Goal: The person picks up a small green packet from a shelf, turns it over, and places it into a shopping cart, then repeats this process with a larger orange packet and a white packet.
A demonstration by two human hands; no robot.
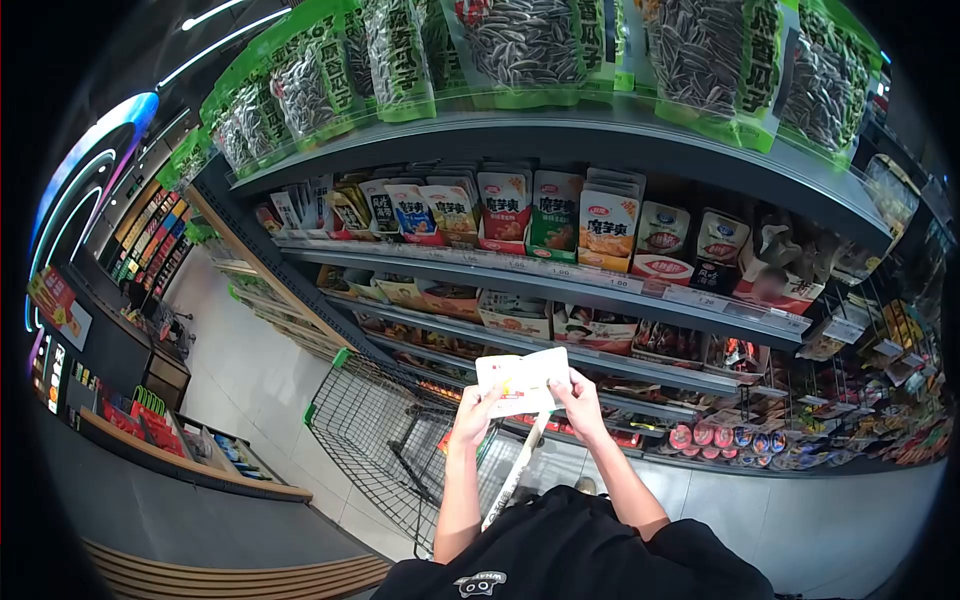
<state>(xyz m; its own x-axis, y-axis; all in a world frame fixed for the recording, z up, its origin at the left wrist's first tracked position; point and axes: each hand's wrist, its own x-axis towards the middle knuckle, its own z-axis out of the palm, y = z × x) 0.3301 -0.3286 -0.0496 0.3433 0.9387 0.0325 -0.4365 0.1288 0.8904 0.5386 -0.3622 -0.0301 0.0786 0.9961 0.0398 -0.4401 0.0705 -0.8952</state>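
White snack packets with small red and yellow print are held up in front of my chest, overlapping each other. My left hand is closed on their left side, the thumb lying over the front. At the right edge my right hand pinches them between thumb and fingers. Just below runs the pale handle of a wire shopping cart with green corner pieces. The handle passes between my forearms, and neither hand is on it.
Ahead stands a store shelf lined with small snack packets in display boxes. Large green bags of sunflower seeds fill the top shelf. Hanging packs are on the right. At left are an aisle floor and a counter.
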